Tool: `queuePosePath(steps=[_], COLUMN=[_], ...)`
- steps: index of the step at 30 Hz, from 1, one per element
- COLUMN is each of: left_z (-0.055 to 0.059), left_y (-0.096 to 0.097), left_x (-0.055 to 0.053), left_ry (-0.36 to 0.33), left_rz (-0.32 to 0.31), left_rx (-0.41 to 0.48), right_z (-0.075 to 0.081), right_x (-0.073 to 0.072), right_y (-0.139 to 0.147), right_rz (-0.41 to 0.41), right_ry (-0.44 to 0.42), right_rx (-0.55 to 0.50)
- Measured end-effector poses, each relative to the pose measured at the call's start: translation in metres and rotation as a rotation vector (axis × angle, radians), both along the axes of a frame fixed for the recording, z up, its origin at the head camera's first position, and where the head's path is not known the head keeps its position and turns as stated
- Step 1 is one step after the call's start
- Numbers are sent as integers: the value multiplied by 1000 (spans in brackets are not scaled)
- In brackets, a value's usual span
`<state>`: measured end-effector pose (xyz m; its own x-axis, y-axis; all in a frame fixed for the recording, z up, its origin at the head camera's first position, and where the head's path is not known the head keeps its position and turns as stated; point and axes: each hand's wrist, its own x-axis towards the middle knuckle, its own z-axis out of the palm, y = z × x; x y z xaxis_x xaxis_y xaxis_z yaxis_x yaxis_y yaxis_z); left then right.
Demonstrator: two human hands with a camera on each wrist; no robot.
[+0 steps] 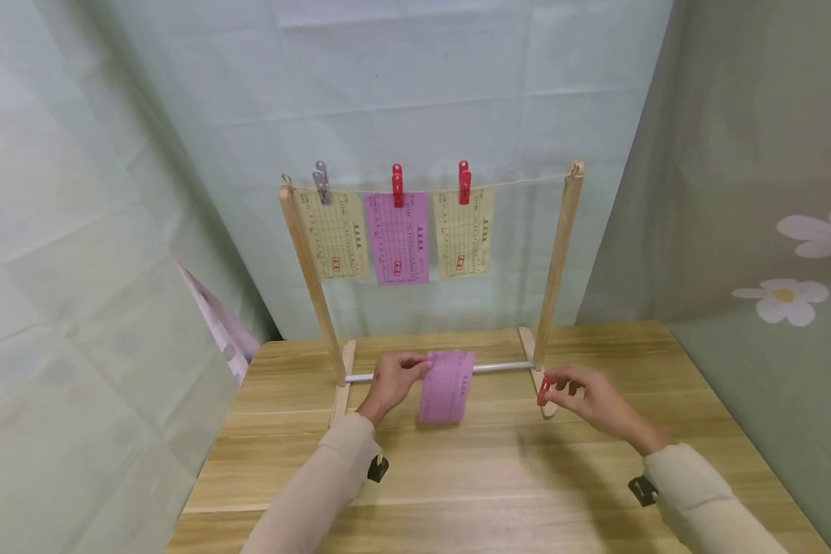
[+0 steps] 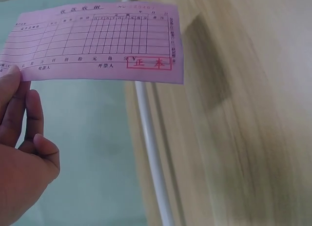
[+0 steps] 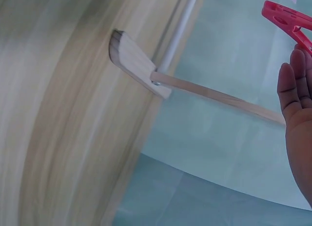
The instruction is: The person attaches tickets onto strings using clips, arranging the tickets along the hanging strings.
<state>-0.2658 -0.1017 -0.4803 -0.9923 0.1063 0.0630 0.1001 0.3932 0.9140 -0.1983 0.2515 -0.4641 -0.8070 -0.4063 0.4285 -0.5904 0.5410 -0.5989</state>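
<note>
My left hand (image 1: 395, 378) pinches a pink receipt slip (image 1: 446, 388) by its upper left edge, in front of the rack's low white bar. Printed grid lines and a red stamp show on the slip (image 2: 97, 43) in the left wrist view. To the right, my right hand (image 1: 592, 396) holds a red clothespin (image 1: 544, 390) between thumb and fingers, near the foot of the right post. Part of that clothespin (image 3: 287, 18) appears at the right wrist view's upper edge. Behind, a string (image 1: 519, 183) carries a yellow slip (image 1: 334, 235), a pink slip (image 1: 398, 238) and another yellow slip (image 1: 464, 235).
A grey clothespin (image 1: 322, 182) and two red clothespins, one central (image 1: 398, 185) and one farther right (image 1: 465, 183), clip the hanging slips. Wooden posts stand left (image 1: 312, 285) and right (image 1: 559, 261), joined by a white bar (image 1: 502, 368) above the wooden table (image 1: 471, 492).
</note>
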Motion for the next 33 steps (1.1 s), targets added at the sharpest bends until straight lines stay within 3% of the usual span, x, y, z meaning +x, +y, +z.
queuePosePath(steps=[22,33], left_z=[42,61], left_y=[16,22], left_x=[-10,-13], left_ry=[118,108], left_rz=[-19,-14], left_rx=[-4,-3], right_z=[40,58], right_x=[-12,-19], right_y=[0,-7], right_rz=[21,39], right_ry=[94,107], right_rx=[24,30])
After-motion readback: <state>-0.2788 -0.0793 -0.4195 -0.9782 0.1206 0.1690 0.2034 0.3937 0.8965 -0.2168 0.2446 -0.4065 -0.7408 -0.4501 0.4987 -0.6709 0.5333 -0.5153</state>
